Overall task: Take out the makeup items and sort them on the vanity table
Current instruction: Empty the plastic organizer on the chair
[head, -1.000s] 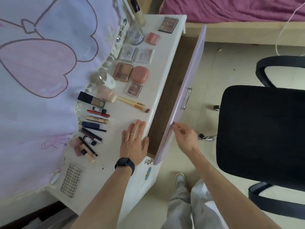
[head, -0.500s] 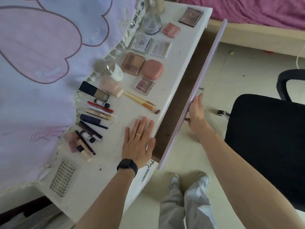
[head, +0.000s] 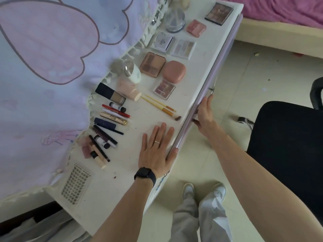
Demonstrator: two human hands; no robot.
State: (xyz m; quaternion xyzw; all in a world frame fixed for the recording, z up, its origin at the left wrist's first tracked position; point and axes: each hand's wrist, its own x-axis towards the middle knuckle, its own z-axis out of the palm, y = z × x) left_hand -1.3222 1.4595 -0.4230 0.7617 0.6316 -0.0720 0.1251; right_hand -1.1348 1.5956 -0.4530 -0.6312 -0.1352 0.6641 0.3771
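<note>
Makeup lies in groups on the white vanity table (head: 132, 161). Several palettes and compacts, among them a round pink compact (head: 173, 71), fill the far part. Two brushes (head: 161, 108) lie near the front edge. Lipsticks, pencils and tubes (head: 111, 123) form a row along the left. My left hand (head: 157, 149) rests flat on the tabletop, thumb over the edge. My right hand (head: 203, 111) presses with straight fingers against the lilac drawer front (head: 222, 56), which sits almost flush with the table, below its metal handle (head: 212, 87).
A lilac cloth with pink hearts (head: 43, 70) covers the left side. A black office chair (head: 286, 151) stands to the right on the tiled floor. A bed with a purple cover (head: 283, 11) is at the far right. A sheet of small stickers (head: 75, 186) lies near me.
The drawer stood wide open and has been pushed in almost flush with the table. My right hand slid along the drawer front toward the handle. My left hand stayed flat.
</note>
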